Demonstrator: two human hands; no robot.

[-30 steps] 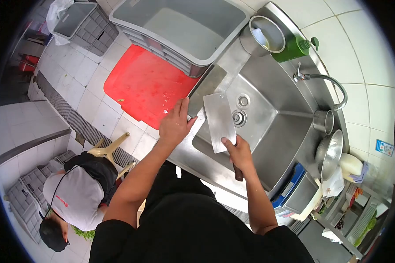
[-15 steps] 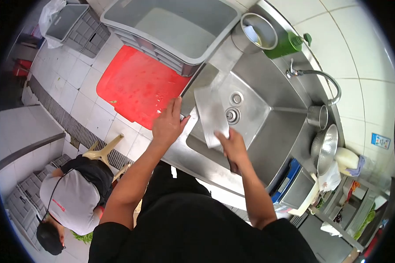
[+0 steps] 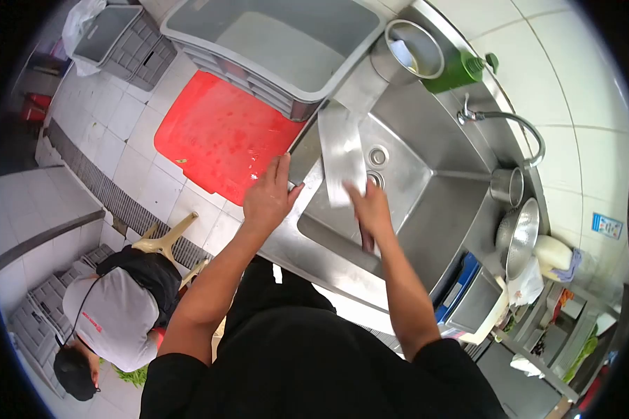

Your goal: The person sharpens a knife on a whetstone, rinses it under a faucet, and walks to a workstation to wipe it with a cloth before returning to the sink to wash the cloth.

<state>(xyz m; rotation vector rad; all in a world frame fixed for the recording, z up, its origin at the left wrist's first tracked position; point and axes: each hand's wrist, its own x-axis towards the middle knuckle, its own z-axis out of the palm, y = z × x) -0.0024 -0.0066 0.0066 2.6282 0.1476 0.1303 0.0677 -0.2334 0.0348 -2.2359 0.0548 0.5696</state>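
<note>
My right hand [image 3: 372, 209] is closed round the brown handle of a cleaver [image 3: 342, 150]. The cleaver's broad steel blade slants over the left side of the sink basin [image 3: 405, 202], covering part of its left rim. At that rim, my left hand [image 3: 269, 193] has its fingers close together and its thumb pointing towards the basin. A small dark edge shows between thumb and fingers, at the near end of a flat grey strip [image 3: 305, 159] along the rim. I cannot tell what the left hand grips there.
Left of the sink lies a red board [image 3: 223, 133], with a large grey crate [image 3: 286, 42] behind it. A steel pot [image 3: 407, 52], green bottle [image 3: 454, 73], faucet [image 3: 503, 119] and colander [image 3: 521, 237] line the far rim. A person [image 3: 115, 314] sits bent over at lower left.
The cleaver has slid away from me and slightly right, and its blade has turned more upright in view. My right hand moved forward with it. My left hand stayed in place.
</note>
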